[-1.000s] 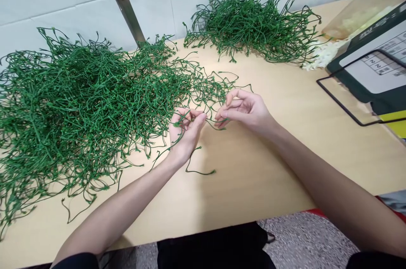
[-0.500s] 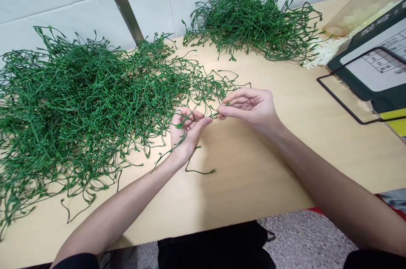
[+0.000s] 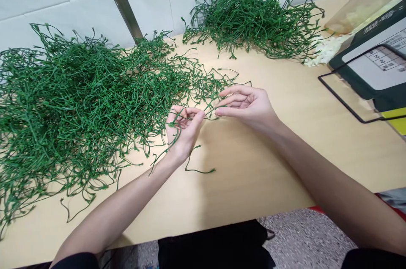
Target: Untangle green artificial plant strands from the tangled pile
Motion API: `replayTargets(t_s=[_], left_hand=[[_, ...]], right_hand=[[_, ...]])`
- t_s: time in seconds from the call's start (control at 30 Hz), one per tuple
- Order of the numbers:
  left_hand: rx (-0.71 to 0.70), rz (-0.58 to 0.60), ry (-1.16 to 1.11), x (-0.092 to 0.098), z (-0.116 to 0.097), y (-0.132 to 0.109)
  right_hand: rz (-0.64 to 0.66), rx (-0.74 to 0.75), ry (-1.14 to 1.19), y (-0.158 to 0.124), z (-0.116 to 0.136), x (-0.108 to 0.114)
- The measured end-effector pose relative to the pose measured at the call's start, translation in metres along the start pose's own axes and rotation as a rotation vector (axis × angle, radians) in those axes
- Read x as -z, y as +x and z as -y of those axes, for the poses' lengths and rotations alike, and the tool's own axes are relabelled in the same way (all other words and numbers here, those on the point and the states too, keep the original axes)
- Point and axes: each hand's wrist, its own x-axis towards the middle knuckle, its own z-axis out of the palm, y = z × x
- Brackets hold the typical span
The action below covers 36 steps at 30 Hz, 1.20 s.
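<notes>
Head view of two bare hands working thin green plastic stems at a pale wooden desk (image 3: 253,167). At the centre of the frame the left hand (image 3: 182,131) is curled, its grip closed around a few thin green plastic stems (image 3: 177,123), whose loose ends trail out below the wrist onto the desk. Just to its right the right hand (image 3: 249,104) lies palm-up and mostly open, with thumb and forefinger pinched lightly on one strand (image 3: 211,108) that runs across to the left hand; whether that pinch is fully closed cannot be told at this size. The large tangled heap of green stems (image 3: 79,104) fills the left half of the frame and reaches the hands with its outer strands; a smaller heap of the same stems (image 3: 250,19) lies at upper centre against the white tiled wall (image 3: 63,2). A black wire frame (image 3: 345,91) and a dark printed box (image 3: 377,61) sit at the right edge. As a judgement, separating one strand goes best with a firm hold in the left hand and a slow, even pull by the right, so that neighbouring stems are not dragged along from the heap.
</notes>
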Motion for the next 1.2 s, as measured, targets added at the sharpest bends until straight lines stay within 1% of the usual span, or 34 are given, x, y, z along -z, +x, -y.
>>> replayTargets(t_s=[0.07,0.13,0.27,0.33,0.37,0.47,0.53,0.73,0.87,0.97,1.1,1.2], left_hand=[[0.002,-0.02,0.019,0.002,0.003,0.002],[0.014,-0.024,-0.019,0.003,0.007,0.003],[0.023,0.058,-0.192,0.004,0.01,0.003],[0.028,0.105,-0.202,0.004,0.01,0.003],[0.037,0.125,-0.186,0.004,0.009,0.002],[0.083,0.179,-0.093,0.006,0.008,0.001],[0.11,0.208,-0.039,0.007,0.009,0.001],[0.169,0.284,-0.05,0.008,0.011,0.002],[0.228,0.366,-0.1,0.008,0.011,0.003],[0.276,0.398,-0.114,0.01,0.011,0.002],[0.237,0.416,-0.067,0.01,0.009,0.0],[0.214,0.413,-0.037,0.007,0.006,-0.002]], right_hand=[[0.021,-0.034,-0.023,0.0,0.0,0.001],[0.093,-0.065,-0.045,-0.002,0.0,0.001],[0.316,-0.071,-0.08,-0.005,0.003,0.0],[0.366,-0.058,-0.061,-0.005,0.004,-0.001],[0.359,-0.054,-0.044,-0.005,0.003,-0.001],[0.261,-0.025,-0.005,-0.004,0.001,0.0],[0.219,0.008,-0.001,-0.003,-0.001,0.0],[0.294,0.039,-0.046,-0.004,0.004,0.0],[0.301,0.059,-0.022,-0.004,0.009,0.0],[0.315,0.053,-0.013,-0.005,0.01,0.0],[0.316,0.053,0.005,-0.005,0.009,-0.001],[0.259,0.077,-0.013,-0.005,0.007,-0.003]])
